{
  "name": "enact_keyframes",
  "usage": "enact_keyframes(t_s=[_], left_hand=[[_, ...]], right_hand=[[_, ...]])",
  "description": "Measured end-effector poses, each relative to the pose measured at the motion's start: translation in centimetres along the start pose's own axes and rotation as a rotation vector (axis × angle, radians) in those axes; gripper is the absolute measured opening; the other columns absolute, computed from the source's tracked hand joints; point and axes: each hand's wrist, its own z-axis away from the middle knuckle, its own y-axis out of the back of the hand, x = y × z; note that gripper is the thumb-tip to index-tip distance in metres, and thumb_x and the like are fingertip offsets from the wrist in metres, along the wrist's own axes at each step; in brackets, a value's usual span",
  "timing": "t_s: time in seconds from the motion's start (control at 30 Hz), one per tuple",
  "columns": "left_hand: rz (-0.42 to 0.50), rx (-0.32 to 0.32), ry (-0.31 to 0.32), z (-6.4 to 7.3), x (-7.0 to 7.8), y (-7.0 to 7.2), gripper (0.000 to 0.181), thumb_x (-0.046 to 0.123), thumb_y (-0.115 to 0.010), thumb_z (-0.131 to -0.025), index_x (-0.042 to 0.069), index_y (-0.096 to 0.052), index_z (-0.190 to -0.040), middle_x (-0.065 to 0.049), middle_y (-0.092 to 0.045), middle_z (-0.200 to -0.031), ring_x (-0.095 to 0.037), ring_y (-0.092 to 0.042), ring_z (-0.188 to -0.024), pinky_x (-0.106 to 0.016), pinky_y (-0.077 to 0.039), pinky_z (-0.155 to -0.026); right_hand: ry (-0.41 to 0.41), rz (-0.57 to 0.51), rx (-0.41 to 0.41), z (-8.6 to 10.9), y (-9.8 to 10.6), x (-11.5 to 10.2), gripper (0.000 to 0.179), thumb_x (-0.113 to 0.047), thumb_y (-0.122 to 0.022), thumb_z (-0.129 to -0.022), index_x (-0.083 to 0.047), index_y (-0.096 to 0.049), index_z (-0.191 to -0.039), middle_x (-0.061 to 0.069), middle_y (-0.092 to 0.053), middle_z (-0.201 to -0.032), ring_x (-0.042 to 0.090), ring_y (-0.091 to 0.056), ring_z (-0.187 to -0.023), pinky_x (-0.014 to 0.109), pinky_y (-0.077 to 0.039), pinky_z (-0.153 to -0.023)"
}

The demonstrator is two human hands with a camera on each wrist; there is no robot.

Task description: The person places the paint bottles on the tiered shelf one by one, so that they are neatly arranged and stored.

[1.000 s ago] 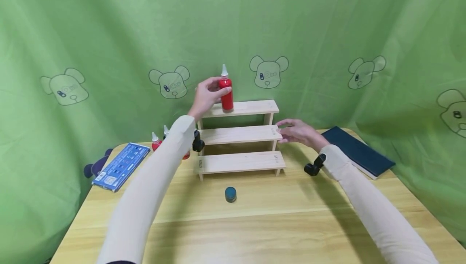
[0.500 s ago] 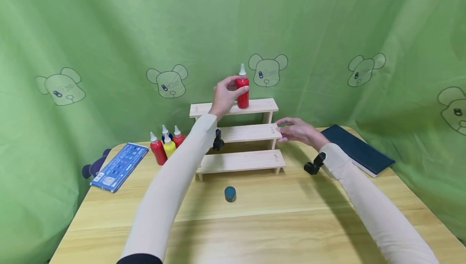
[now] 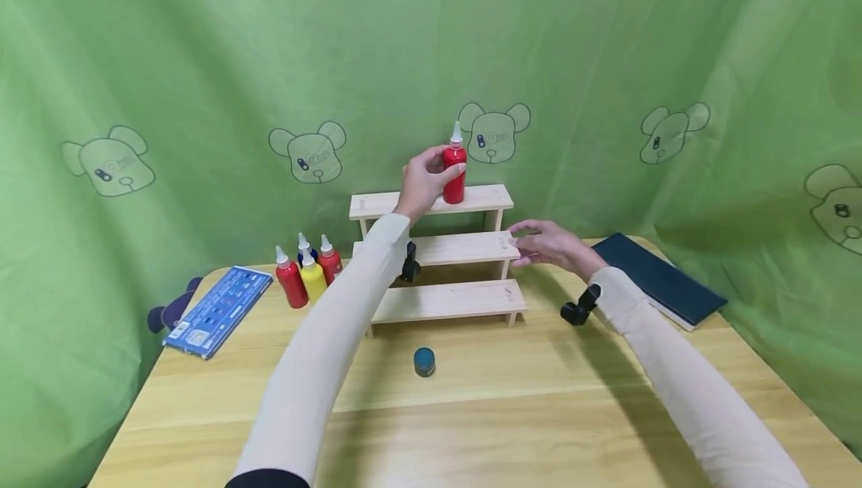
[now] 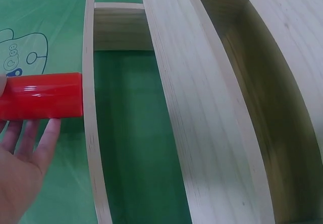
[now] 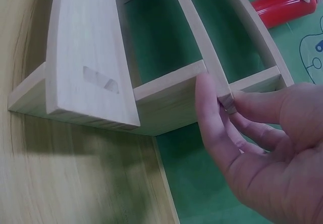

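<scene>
A red squeeze bottle (image 3: 455, 180) with a white pointed nozzle stands upright at the top step of a three-tier wooden shelf (image 3: 465, 296). My left hand (image 3: 421, 183) holds it from the left, thumb in front and fingers behind. In the left wrist view the base of the red bottle (image 4: 45, 96) meets the top board's edge. My right hand (image 3: 548, 243) pinches the right end of the middle board; in the right wrist view the thumb and fingers of that hand (image 5: 262, 143) close round the board's corner.
Left of the shelf stand several more squeeze bottles, among them a red one (image 3: 291, 278) and a yellow one (image 3: 313, 278). A blue flat package (image 3: 218, 311) lies at the left edge, a dark book (image 3: 656, 278) at the right. A small teal jar (image 3: 424, 361) sits in front.
My left hand has carried the red bottle rightward along the top step, with little movement in the last half second. The right hand keeps its place on the middle board.
</scene>
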Motion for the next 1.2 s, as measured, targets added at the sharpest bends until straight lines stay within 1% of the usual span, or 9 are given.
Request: enact_keyframes(t_s=[0.2,0.27,0.43,0.53,0.63,0.77,0.97,1.13,1.2], left_hand=[[0.005,-0.008,0.020,-0.2,-0.2,-0.3,0.048,0.019,-0.078,-0.097,0.010,-0.064,-0.142,-0.011,-0.071,-0.132,-0.026,-0.068,-0.117,-0.040,-0.061,-0.097],[-0.004,-0.021,0.033,-0.1,-0.2,-0.2,0.051,0.017,-0.077,-0.097,0.010,-0.061,-0.145,-0.012,-0.070,-0.134,-0.026,-0.067,-0.118,-0.041,-0.060,-0.099],[-0.007,-0.066,0.119,0.5,-0.2,-0.1,0.073,0.019,-0.080,-0.095,0.012,-0.043,-0.157,-0.016,-0.062,-0.142,-0.029,-0.061,-0.128,-0.044,-0.055,-0.107],[-0.004,-0.081,0.146,0.9,-0.3,0.3,0.080,0.022,-0.081,-0.094,0.011,-0.037,-0.160,-0.017,-0.059,-0.145,-0.029,-0.060,-0.131,-0.043,-0.055,-0.108],[-0.014,-0.100,0.135,1.1,-0.2,1.1,0.076,0.021,-0.080,-0.095,0.010,-0.039,-0.158,-0.017,-0.058,-0.146,-0.030,-0.059,-0.130,-0.043,-0.055,-0.107],[-0.016,-0.112,0.109,1.4,0.0,2.6,0.069,0.020,-0.079,-0.096,0.008,-0.044,-0.154,-0.018,-0.058,-0.146,-0.032,-0.058,-0.130,-0.042,-0.055,-0.106],[-0.019,-0.104,0.081,2.1,0.0,5.1,0.066,0.019,-0.080,-0.095,0.006,-0.048,-0.151,-0.020,-0.057,-0.146,-0.033,-0.058,-0.131,-0.040,-0.053,-0.108],[-0.033,-0.102,0.066,3.0,0.2,7.0,0.062,0.020,-0.078,-0.096,0.006,-0.049,-0.149,-0.021,-0.058,-0.145,-0.034,-0.058,-0.131,-0.040,-0.053,-0.109],[-0.040,-0.103,0.051,3.5,0.3,7.9,0.060,0.019,-0.077,-0.097,0.005,-0.050,-0.149,-0.022,-0.058,-0.145,-0.034,-0.057,-0.131,-0.041,-0.051,-0.111]], right_hand=[[-0.020,-0.009,-0.009,-0.2,0.1,0.2,0.057,0.000,-0.050,-0.107,0.011,-0.024,-0.158,0.012,-0.064,-0.112,0.018,-0.074,-0.088,0.030,-0.062,-0.092],[-0.021,-0.006,-0.013,-0.2,0.0,0.0,0.057,0.000,-0.049,-0.108,0.011,-0.024,-0.158,0.013,-0.064,-0.114,0.018,-0.074,-0.089,0.031,-0.062,-0.094],[-0.017,0.017,-0.016,-0.1,0.2,-0.1,0.059,-0.001,-0.050,-0.108,0.011,-0.022,-0.158,0.013,-0.063,-0.115,0.018,-0.074,-0.091,0.031,-0.062,-0.095],[-0.017,0.014,-0.020,-0.3,0.2,-0.1,0.060,-0.002,-0.051,-0.108,0.010,-0.023,-0.159,0.013,-0.063,-0.115,0.018,-0.073,-0.091,0.031,-0.062,-0.094],[-0.018,0.001,-0.027,-0.4,0.1,0.0,0.061,-0.001,-0.051,-0.108,0.010,-0.021,-0.159,0.014,-0.062,-0.117,0.018,-0.071,-0.093,0.031,-0.061,-0.095],[-0.018,-0.004,-0.029,-0.3,0.0,0.0,0.060,-0.001,-0.049,-0.108,0.010,-0.020,-0.159,0.014,-0.062,-0.117,0.017,-0.070,-0.093,0.031,-0.061,-0.096],[-0.008,-0.007,-0.023,-0.3,0.1,-0.1,0.060,-0.001,-0.049,-0.108,0.009,-0.021,-0.159,0.014,-0.061,-0.117,0.017,-0.072,-0.092,0.036,-0.059,-0.102],[-0.015,-0.030,-0.026,-0.3,0.0,0.1,0.060,0.001,-0.049,-0.107,0.009,-0.021,-0.159,0.016,-0.062,-0.118,0.017,-0.071,-0.093,0.033,-0.060,-0.099],[-0.012,-0.029,-0.031,-0.4,0.1,0.1,0.060,0.001,-0.049,-0.107,0.010,-0.020,-0.159,0.016,-0.061,-0.118,0.017,-0.071,-0.093,0.035,-0.060,-0.100]])
